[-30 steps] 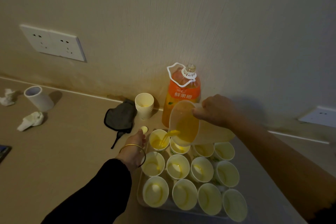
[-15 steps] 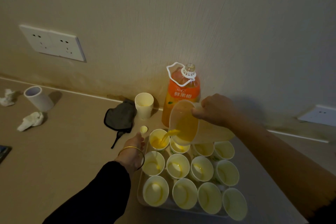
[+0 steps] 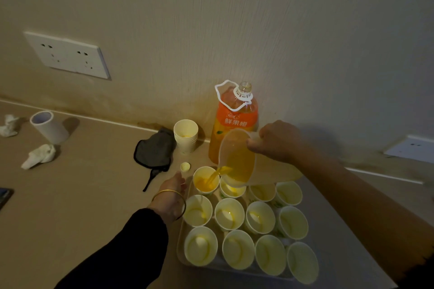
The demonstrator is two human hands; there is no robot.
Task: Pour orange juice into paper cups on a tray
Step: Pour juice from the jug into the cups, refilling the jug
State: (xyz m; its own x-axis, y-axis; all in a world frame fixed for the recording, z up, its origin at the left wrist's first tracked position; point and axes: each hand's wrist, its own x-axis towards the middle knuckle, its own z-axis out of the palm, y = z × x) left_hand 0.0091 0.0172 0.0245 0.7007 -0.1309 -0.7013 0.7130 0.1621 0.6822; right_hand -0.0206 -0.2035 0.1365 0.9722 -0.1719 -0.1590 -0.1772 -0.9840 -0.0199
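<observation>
Several paper cups stand in rows on a pale tray (image 3: 181, 243), most holding a little juice. My right hand (image 3: 278, 141) grips the handle of a clear plastic jug (image 3: 237, 159), tilted left. From its spout a stream of orange juice falls into the far-left cup (image 3: 203, 182), which is partly full. My left hand (image 3: 172, 186), with a gold bangle on the wrist, sits at the tray's far-left corner beside that cup. Its fingers curl down over the tray's edge and are mostly hidden. An open orange juice bottle (image 3: 234, 119) stands behind the jug against the wall.
A stack of spare paper cups (image 3: 186, 136), a bottle cap (image 3: 185, 166) and a black pouch (image 3: 153, 150) lie left of the bottle. Farther left are a white tube (image 3: 48, 126) and crumpled tissues (image 3: 38, 156). A wall socket (image 3: 68, 55) is above.
The juice keeps streaming into the far-left cup and its level has risen. Both hands and the jug have hardly moved.
</observation>
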